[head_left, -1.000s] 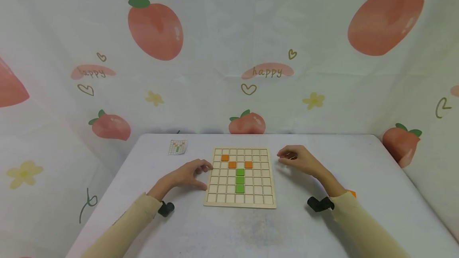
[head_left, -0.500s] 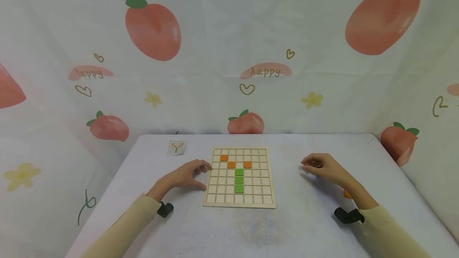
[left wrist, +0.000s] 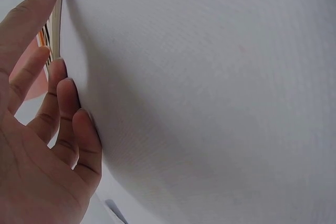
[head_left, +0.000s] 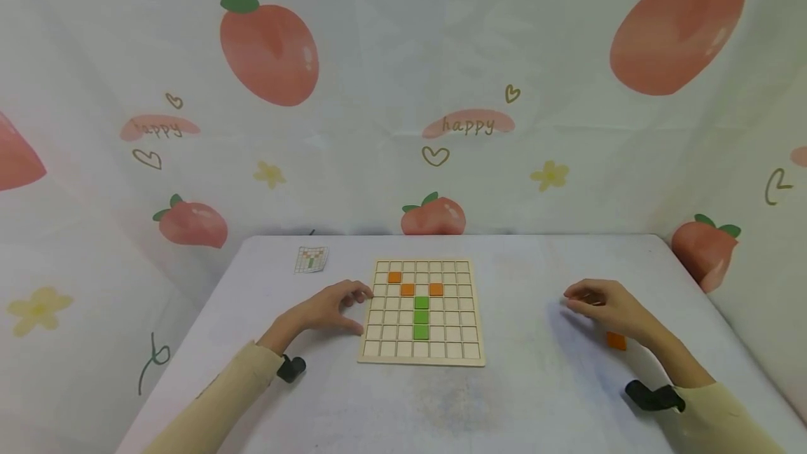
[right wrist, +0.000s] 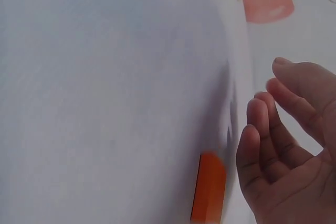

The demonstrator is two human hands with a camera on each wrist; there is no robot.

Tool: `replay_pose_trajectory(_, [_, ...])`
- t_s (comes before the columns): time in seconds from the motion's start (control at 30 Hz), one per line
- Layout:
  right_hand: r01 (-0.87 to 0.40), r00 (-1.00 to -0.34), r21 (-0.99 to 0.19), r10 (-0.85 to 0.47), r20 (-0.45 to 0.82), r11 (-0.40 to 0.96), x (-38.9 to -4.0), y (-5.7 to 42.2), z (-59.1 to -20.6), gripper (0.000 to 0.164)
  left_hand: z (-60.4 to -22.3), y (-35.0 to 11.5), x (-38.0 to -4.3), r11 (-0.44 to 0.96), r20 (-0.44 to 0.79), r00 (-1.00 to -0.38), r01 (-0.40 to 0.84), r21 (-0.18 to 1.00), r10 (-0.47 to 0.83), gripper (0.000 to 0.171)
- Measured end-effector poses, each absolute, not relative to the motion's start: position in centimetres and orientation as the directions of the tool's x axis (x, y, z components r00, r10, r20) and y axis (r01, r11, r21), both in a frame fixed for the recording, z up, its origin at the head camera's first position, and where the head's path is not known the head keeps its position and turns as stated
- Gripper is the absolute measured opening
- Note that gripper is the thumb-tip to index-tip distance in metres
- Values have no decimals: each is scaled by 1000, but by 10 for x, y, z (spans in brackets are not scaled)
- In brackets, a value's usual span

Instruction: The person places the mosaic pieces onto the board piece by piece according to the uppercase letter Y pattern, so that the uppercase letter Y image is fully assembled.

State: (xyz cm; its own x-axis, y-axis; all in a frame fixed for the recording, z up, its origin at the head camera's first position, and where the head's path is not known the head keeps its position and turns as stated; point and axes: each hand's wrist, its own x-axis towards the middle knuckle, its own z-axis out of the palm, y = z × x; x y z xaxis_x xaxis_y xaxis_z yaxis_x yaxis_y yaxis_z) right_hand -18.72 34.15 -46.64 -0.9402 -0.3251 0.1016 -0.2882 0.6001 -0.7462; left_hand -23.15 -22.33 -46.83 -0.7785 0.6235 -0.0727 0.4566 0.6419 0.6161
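A wooden grid board (head_left: 450,361) lies flat on the table. Three orange tiles sit in its upper cells, among them one orange tile (head_left: 436,289) on the right arm of a Y shape. Below them runs a column of three green tiles (head_left: 421,317). My left hand (head_left: 330,308) rests at the board's left edge, thumb and fingertips touching its side. To the right, my right hand (head_left: 608,307) hovers over the table with loosely bent fingers and nothing in them. Beside it a loose orange tile (head_left: 616,341) lies on the table, also seen below the fingers in the right wrist view.
A small paper card (head_left: 312,259) with a printed grid pattern lies behind the left hand. The white table (head_left: 466,412) ends at a hanging cloth (head_left: 378,90) printed with peaches. Black straps with cameras (head_left: 652,396) sit on both wrists.
My right hand has moved from beside the board's right edge to the right and nearer, uncovering more of the loose orange tile. The left hand and the tiles on the board stay put.
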Motion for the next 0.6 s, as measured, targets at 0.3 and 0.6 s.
replay_pose_trajectory(0.3, [-353,-920,-715,-362,149,603,-171,367,-469,17,-466,-222,-230,635,-67,-775,461,620,628,64])
replay_pose_trajectory(0.6, [-355,-923,-723,-347,169,593,-153,385,-472,29,-467,-222,-230,654,-73,-783,460,601,618,64])
